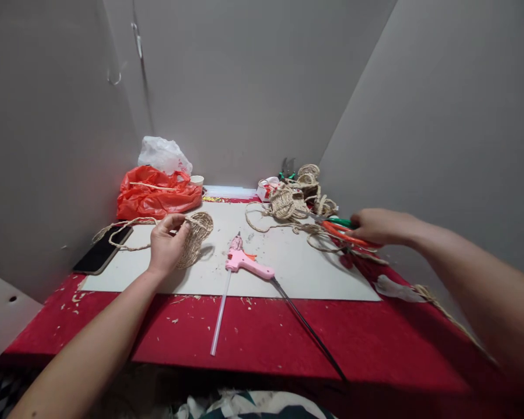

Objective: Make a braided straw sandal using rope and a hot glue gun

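Observation:
My left hand (pixel 166 244) is closed round a small woven jute basket piece (pixel 197 235) and the jute cord (pixel 122 228) trailing from it, over the white board (pixel 288 262). My right hand (pixel 375 226) lies at the right edge of the board, fingers wrapped on orange-handled scissors (pixel 343 234), beside a second tool with green handles (pixel 339 222). A pink glue gun (pixel 248 264) lies between the hands, its clear glue stick (pixel 220 317) and black cord (pixel 308 329) running toward me.
A heap of jute cord and woven pieces (pixel 294 201) sits at the back right. An orange plastic bag (pixel 157 195) and a white bag (pixel 163 154) lie at the back left. A black phone (pixel 102 251) rests by the left wall. Red cloth (pixel 266 337) covers the table; grey walls close in.

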Demonstrator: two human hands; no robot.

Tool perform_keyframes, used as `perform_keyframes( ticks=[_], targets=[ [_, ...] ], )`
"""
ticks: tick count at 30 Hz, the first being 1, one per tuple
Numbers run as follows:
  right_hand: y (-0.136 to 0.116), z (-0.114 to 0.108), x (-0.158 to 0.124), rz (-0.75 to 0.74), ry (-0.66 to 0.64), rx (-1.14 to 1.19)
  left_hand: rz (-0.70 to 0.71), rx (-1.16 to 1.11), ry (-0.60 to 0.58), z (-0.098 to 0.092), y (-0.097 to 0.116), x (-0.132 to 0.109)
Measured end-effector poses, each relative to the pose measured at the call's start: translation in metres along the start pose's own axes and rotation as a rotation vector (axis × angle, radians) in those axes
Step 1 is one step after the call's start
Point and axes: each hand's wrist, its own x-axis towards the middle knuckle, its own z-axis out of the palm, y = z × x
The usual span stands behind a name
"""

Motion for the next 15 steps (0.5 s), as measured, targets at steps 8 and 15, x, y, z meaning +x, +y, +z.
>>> perform_keyframes(
  ticks=[8,15],
  targets=[
    [0.016,0.022,-0.024,0.012,0.009,0.058,0.273,0.186,0.048,-0.003,0.003,-0.003],
    [0.014,0.036,-0.049,-0.182,0.062,0.619,0.549,0.343,-0.083,0.0,-0.001,-0.008]
  ],
)
